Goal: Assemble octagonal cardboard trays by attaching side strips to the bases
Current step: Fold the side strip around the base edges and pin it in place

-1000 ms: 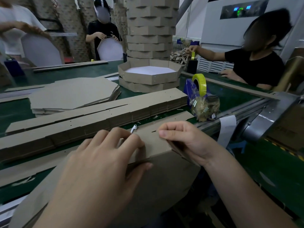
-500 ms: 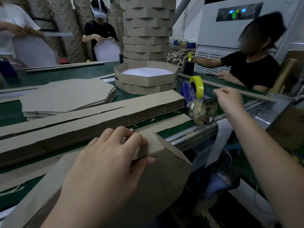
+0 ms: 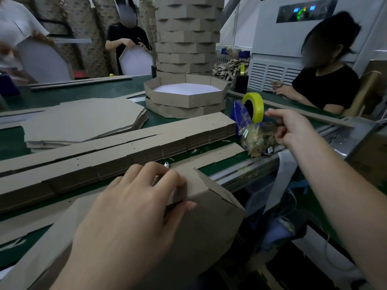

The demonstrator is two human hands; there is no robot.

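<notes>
Brown cardboard sits under your left hand [image 3: 134, 206]: the octagonal base [image 3: 205, 233] hangs off the near edge of the green table [image 3: 88, 93], tilted toward you. The side strip [image 3: 217, 152] runs from the table onto its upper edge. Change since one second ago: your right hand [image 3: 291, 128] has left the strip, where it sat just beside the left. Half a second ago it was partway across. It is now at the clear bag [image 3: 257, 139] of small parts, just beside the yellow tape roll [image 3: 254, 105]. Its lower fingers curl against the bag's right side, with the thumb stretched toward the roll; you cannot tell whether they pinch anything. Your left hand has not shifted. Its fingers [image 3: 176, 178] curl over the top of the strip and the thumb presses along the base's face beneath, so the strip's folded end is clamped between them at the base's edge. A loose corner of the strip stands up just right of the fingertips. A small white peg [image 3: 166, 164] lies on the table just beyond them. The stack of strips [image 3: 125, 151] lies behind it, and the finished trays [image 3: 185, 99] farther back.
</notes>
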